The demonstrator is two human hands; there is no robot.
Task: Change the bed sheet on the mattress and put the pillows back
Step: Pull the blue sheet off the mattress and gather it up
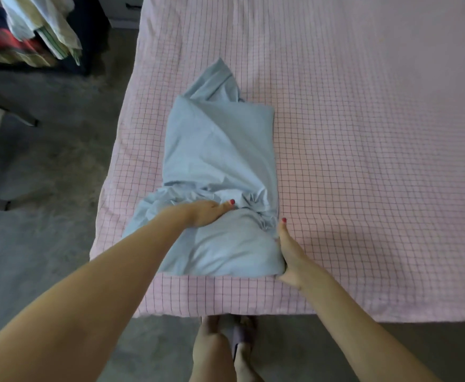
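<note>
**Pale blue sheet bundled on the pink checked bed**

A light blue sheet (220, 172) lay in a loose, half-folded bundle on the bed (363, 161), left of centre in the frame and close to the bed's near left corner; the bed itself was covered in pink fabric with a fine dark grid. The bundle ran lengthwise away from the camera; its far end rose to a crumpled peak, its middle showed broad diagonal folds, and its lower part was bunched into gathered pleats, like an elastic hem, above a smoother, rounded near end.

The left hand (206, 213) came in from the lower left and lay on the gathered pleats; its fingers were tucked into the cloth, only a red-painted thumbnail showing, so whether they pinched the sheet could not be told. The right hand (289, 252) stood on edge against the bundle's right side, fingers straight and pressed together, the fingertips against the pleats and the heel at the near right corner.

Bare legs (217, 351) showed at the bottom centre over a grey floor (46, 244); blurred, coloured cloths (32, 28) filled the upper left.
</note>
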